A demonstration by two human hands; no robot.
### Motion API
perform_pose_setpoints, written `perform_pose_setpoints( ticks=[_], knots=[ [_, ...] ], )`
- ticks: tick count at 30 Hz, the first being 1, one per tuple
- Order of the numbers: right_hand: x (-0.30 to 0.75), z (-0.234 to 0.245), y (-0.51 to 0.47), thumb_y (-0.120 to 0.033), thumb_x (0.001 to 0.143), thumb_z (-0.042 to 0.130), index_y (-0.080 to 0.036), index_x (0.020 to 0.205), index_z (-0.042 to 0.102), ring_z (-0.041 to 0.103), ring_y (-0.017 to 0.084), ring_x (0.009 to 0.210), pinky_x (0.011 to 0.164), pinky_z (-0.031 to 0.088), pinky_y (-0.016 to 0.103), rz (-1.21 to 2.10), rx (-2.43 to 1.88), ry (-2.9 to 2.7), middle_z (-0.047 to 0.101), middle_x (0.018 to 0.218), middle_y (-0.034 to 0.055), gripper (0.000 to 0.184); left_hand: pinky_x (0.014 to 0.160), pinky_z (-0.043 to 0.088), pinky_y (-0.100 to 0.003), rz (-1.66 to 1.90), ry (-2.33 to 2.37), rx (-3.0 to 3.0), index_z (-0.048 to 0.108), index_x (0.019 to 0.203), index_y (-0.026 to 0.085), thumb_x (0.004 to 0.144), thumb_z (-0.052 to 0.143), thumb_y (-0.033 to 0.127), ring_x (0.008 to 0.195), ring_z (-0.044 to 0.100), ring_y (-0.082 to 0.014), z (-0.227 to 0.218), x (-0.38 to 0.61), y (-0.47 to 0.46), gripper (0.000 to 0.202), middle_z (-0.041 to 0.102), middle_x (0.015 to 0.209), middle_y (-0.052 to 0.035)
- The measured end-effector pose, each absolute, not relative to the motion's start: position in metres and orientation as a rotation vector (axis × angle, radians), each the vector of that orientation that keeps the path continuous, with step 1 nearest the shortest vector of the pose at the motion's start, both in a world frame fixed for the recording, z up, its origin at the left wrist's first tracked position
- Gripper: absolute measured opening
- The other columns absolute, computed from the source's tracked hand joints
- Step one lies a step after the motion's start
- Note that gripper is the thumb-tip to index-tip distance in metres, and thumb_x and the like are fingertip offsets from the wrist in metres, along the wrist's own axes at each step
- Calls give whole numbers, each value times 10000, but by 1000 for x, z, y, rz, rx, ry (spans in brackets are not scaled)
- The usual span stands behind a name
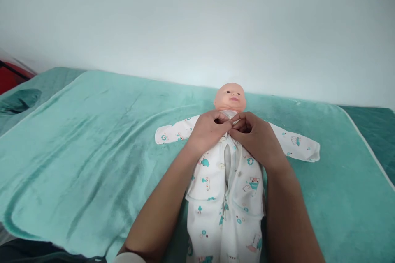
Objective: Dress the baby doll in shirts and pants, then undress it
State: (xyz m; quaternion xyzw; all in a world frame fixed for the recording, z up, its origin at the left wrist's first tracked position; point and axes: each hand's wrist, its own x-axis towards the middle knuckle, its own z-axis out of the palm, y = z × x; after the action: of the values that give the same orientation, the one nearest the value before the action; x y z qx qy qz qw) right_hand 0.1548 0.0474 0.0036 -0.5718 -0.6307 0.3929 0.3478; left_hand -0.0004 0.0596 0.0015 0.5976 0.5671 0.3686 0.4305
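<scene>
Left hand and right hand pinch the neckline of a printed outfit on a doll lying face-up on a green blanket, long axis roughly square to the wall, head pointing toward it.

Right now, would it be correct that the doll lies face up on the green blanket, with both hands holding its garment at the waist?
Not at the waist: the head view shows the left hand and right hand holding the garment at the upper chest. The doll does lie face up on the blanket.
</scene>
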Motion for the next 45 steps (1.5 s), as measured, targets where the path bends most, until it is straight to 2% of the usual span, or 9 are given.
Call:
perform_pose_setpoints(
  ticks=[10,17,20,23,28,38,40,43,45],
  knots=[
    [159,6,45,-318,786,695,-243,1020,680,600,147,683,636,435,270,1074,-1465,-1633,675,758,-22,246,656,456,-268,859,1317,1446,710,754,194,781,598,263,755,623,-157,-2,-15,62,135,696,798,-13],
    [159,2,45,-318,862,574,-212,838,704,585,155,700,642,409,281,868,-1514,-1624,707,790,4,170,643,448,-271,863,1362,1475,672,751,188,805,622,286,718,595,-147,-1,-11,61,123,669,775,-12],
    [157,2,45,-277,842,581,-206,778,702,553,141,667,629,391,276,795,-1512,-1653,676,725,-12,154,634,439,-264,967,1325,1564,695,887,211,827,624,248,679,544,-125,-4,-10,61,100,629,784,6],
    [157,2,45,-257,828,583,-203,735,691,510,126,636,606,375,267,787,-1484,-1658,630,674,-29,153,707,469,-271,1028,1231,1732,742,1014,265,859,581,174,746,565,-126,-7,-10,61,241,639,897,-4],
    [159,0,47,-241,810,593,-203,711,695,498,122,626,601,376,260,822,-1479,-1617,618,661,-34,147,814,500,-292,1034,1262,1818,791,955,254,882,537,124,840,622,-143,-9,-10,62,295,651,916,-24],
    [156,3,41,-240,890,555,-196,655,663,606,169,777,704,418,288,635,-1384,-1769,698,809,24,262,825,488,-278,1142,1335,1849,783,956,217,883,534,122,854,630,-140,-15,-9,62,276,693,948,-26],
    [154,3,35,-272,923,538,-195,700,668,597,170,778,719,418,297,594,-1375,-1802,688,815,31,270,809,484,-272,1201,1326,1807,769,961,206,895,537,154,826,620,-134,-15,-8,58,247,702,959,-26],
    [151,3,22,-366,922,582,-204,950,680,569,163,739,713,416,304,582,-1458,-1777,659,830,15,191,746,471,-261,1229,1308,1714,742,957,201,896,563,221,762,592,-128,-16,-9,49,191,709,931,-16],
    [148,4,9,-422,875,648,-203,1061,615,553,159,717,685,408,301,570,-1560,-1763,644,874,10,290,700,452,-254,1208,1312,1661,724,917,196,891,582,266,719,566,-125,-15,-12,41,160,692,862,-7]
  ],
)
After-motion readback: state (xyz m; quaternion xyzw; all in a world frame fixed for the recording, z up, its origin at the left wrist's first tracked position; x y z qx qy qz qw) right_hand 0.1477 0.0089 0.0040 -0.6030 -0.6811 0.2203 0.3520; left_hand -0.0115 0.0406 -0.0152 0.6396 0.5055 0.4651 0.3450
